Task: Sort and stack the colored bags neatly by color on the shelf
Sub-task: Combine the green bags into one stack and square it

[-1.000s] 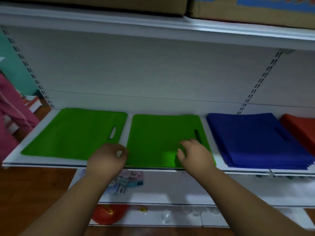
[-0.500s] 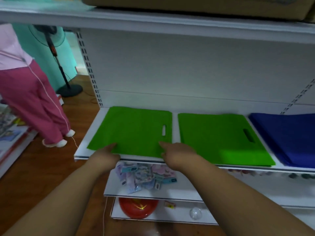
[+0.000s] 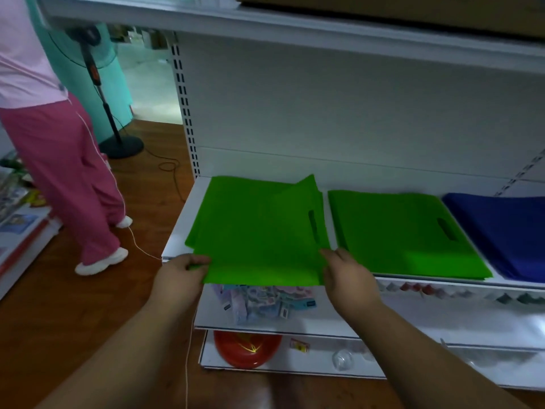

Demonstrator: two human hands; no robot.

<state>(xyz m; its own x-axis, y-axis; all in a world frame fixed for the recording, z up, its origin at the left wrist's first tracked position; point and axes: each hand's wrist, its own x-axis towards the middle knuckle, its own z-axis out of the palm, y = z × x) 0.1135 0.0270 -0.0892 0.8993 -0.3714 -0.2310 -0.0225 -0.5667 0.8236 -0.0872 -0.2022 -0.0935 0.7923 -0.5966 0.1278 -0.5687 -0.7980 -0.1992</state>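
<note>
Both hands pinch the near corners of the left stack of flat green fabric bags (image 3: pixel 259 228): left hand (image 3: pixel 180 276) at its left corner, right hand (image 3: pixel 348 276) at its right. The stack overhangs the white metal shelf (image 3: pixel 177 240), probably for squaring beside the second green stack (image 3: pixel 401 234).

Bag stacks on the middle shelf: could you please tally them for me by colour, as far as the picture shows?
Green: 2, the left green stack, gripped at its front edge by the left hand and the right hand, and the right green stack.
Blue: 1, the blue stack, cut off by the frame edge.
Total: 3 stacks in view.
</note>
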